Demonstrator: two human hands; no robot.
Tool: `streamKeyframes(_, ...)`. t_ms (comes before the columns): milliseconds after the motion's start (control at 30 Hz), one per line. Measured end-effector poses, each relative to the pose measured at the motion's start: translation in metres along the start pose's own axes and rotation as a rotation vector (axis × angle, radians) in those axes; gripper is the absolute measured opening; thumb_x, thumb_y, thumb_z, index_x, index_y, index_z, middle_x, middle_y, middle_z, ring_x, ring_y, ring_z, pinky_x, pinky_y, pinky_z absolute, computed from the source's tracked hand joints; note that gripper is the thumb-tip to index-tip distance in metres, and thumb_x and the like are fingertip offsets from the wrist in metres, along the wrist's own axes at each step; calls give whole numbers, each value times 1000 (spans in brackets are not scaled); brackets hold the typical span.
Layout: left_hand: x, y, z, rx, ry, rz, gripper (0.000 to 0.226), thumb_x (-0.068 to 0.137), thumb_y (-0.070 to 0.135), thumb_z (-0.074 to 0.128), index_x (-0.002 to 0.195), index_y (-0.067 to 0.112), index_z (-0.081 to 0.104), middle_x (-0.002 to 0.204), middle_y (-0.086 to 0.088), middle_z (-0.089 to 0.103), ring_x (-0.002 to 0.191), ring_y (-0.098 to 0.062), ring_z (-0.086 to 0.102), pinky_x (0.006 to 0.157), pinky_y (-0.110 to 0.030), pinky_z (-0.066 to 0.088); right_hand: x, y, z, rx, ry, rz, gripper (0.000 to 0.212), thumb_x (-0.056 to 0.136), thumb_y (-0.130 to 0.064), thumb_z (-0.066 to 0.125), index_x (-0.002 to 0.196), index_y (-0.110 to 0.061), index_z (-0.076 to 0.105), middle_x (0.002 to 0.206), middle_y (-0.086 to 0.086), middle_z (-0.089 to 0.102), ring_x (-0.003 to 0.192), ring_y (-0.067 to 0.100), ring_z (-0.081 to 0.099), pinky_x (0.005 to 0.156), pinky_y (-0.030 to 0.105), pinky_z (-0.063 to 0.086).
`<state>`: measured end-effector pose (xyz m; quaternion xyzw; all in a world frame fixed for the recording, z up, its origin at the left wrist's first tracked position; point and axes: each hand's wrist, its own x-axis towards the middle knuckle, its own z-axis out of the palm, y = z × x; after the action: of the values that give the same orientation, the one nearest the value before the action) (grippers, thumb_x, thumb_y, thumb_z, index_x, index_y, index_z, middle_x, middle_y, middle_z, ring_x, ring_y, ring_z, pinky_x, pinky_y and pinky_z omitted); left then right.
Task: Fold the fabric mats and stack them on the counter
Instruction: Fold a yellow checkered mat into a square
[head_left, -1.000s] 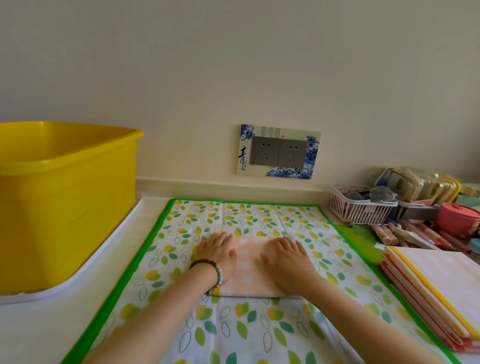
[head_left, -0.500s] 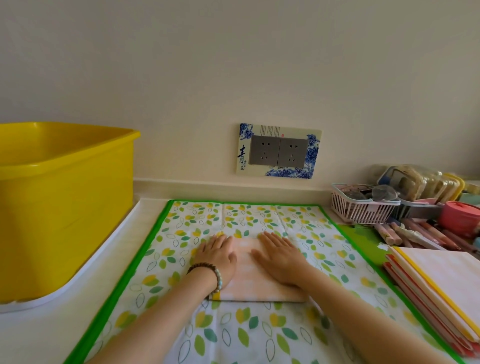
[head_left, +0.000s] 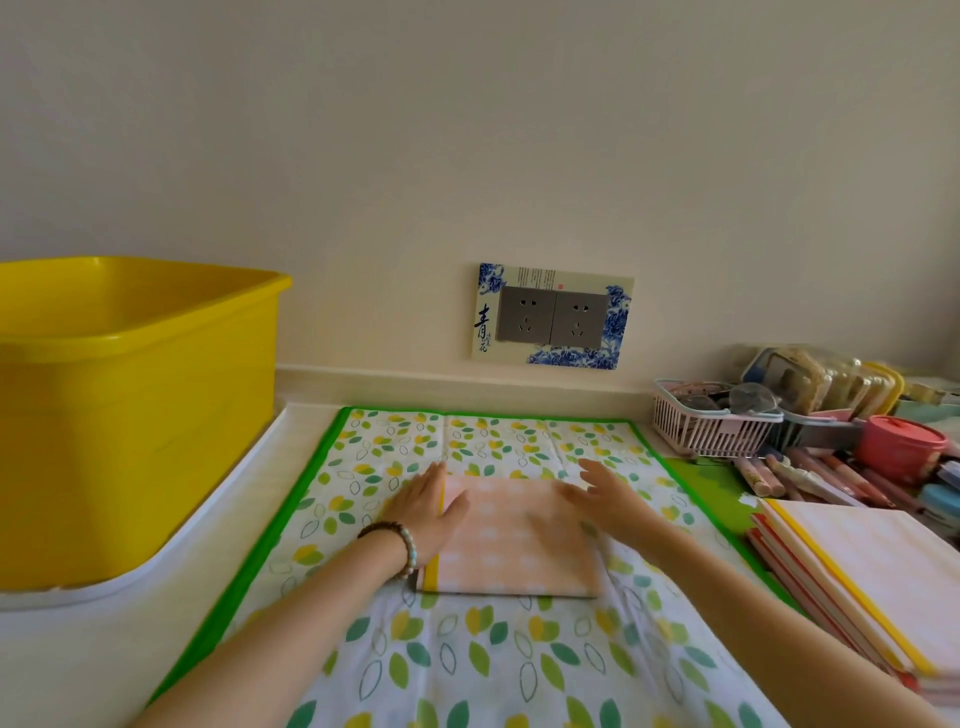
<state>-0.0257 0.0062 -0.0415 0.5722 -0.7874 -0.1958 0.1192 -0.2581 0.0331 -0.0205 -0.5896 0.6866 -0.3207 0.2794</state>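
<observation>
Cream wall (head_left: 467, 130); double socket (head_left: 553, 317), blue-floral surround; pale counter (head_left: 78, 665).

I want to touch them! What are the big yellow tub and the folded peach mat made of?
The big yellow tub looks like hard plastic: glossy, with a smooth moulded rim. The folded peach checked mat is probably soft cloth: matt, folded flat, with a yellow hem.
</observation>
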Motion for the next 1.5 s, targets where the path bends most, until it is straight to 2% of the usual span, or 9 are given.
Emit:
streamKeyframes(167,-18,-13,-2,139,-40,-62,76,92,63,11,151,16,-1,159,-2,2,146,-18,5,119,-38,7,-9,-5,-31,128,-122,155,50,88,-28,64,129,-6,47,112,8,62,92,20,62,81,30,52)
streamKeyframes(467,-35,-6,6,290,-32,-105,78,92,63,5,150,12,-6,158,-2,-10,145,-16,-7,118,-35,-3,-16,-25,-17,73,-221,364,34,82,-25,71,98,0,55,82,8,55,65,16,50,60,23,45)
streamKeyframes(567,-36,-6,5,283,-24,-99,79,91,63,2,150,11,-4,158,-2,-8,145,-17,-6,118,-35,-3,-17,-30,-11,234,-193,393,29,83,-19,71,98,-2,53,74,7,48,64,17,47,60,25,44)
streamKeyframes(667,-37,-6,5,259,-9,-89,77,91,62,0,150,12,-2,158,-2,-6,146,-17,-4,118,-35,-2,-20,-33,-6,416,-192,340,40,87,-14,65,121,0,50,98,11,60,85,23,60,75,33,52)
streamKeyframes(867,-34,-6,-6,-241,92,-25,99,76,79,3,145,14,31,148,-7,36,137,-22,31,115,-38,23,-35,-43,-2,537,-197,183,57,89,-11,61,137,-18,32,122,11,53,94,24,60,65,33,55)
streamKeyframes(1000,-35,29,-23,-766,134,-87,61,96,49,34,143,11,35,146,-5,40,133,-23,39,109,-33,29,-49,-54,-36,588,-111,34,55,88,-8,61,136,-18,34,121,10,55,99,27,60,72,37,56)
streamKeyframes(1100,-39,65,-32,-1194,37,-97,44,93,42,49,118,7,60,113,-11,66,106,-27,62,94,-40,49,-71,-54,-78,563,-98,-48,48,89,-8,59,132,-17,41,119,11,59,98,25,62,68,32,58)
streamKeyframes(1267,-43,134,-24,-1344,-53,27,23,90,32,58,92,11,65,76,0,68,62,-10,67,53,-21,53,-103,-26,-154,497,-43,-82,42,90,-11,59,128,-22,47,115,9,64,96,24,65,71,32,58)
streamKeyframes(1500,-38,222,16,-1374,-238,107,10,88,21,62,87,11,65,78,-3,68,60,-12,66,57,-21,56,-128,41,-238,361,137,84,48,82,-15,69,126,-20,51,110,8,64,95,25,64,76,38,56)
